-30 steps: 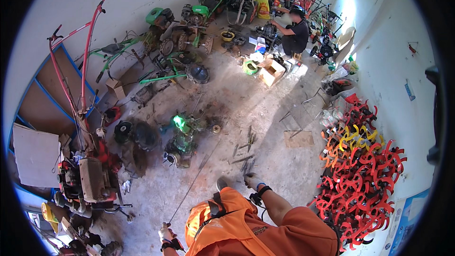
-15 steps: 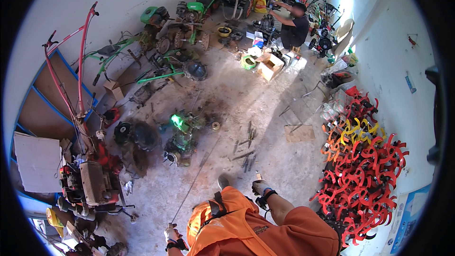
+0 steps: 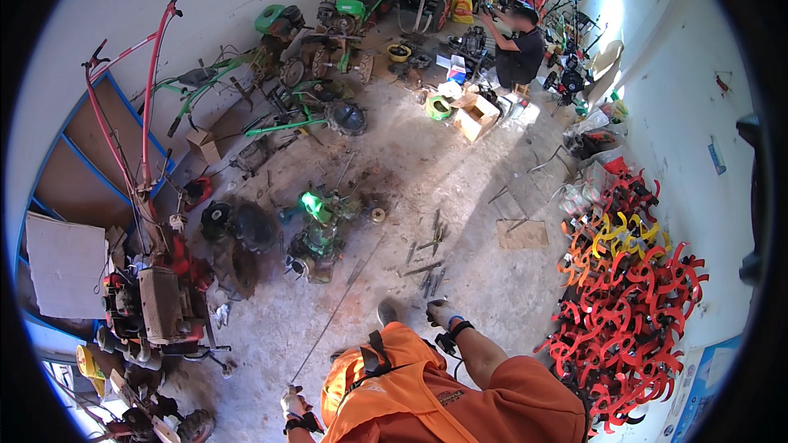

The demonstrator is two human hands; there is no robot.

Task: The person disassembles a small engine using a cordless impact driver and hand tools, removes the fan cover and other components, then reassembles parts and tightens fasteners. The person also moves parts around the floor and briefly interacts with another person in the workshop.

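Orange cloth, the wearer's vest [image 3: 386,398], fills the near middle from where I stand; in the one view, from the head, two gloved hands are well apart. The left hand [image 3: 294,402] is low at the near left, by the near end of a long thin rod [image 3: 338,303] that slants away over the concrete floor [image 3: 492,328]; staying that low would suit something lying so flat, though I cannot tell whether its fingers wrap round it. The right hand [image 3: 443,313] reaches ahead, just short of some short dark bars [image 3: 432,282]; I cannot tell if its fingertips pinch anything. The bars lie loose, probably so each can be got at singly. Red tines [image 3: 632,312] are heaped by the right wall [image 3: 681,139], where their hooked shapes likely stop one another sliding. Far off, a co-worker [image 3: 521,53] sits low beside an engine [image 3: 469,41], presumably to be level with it. Compared with half a second ago, the right hand sits farther left, the small pale piece that stood up from it no longer shows, and the co-worker's forearms rise more steeply.
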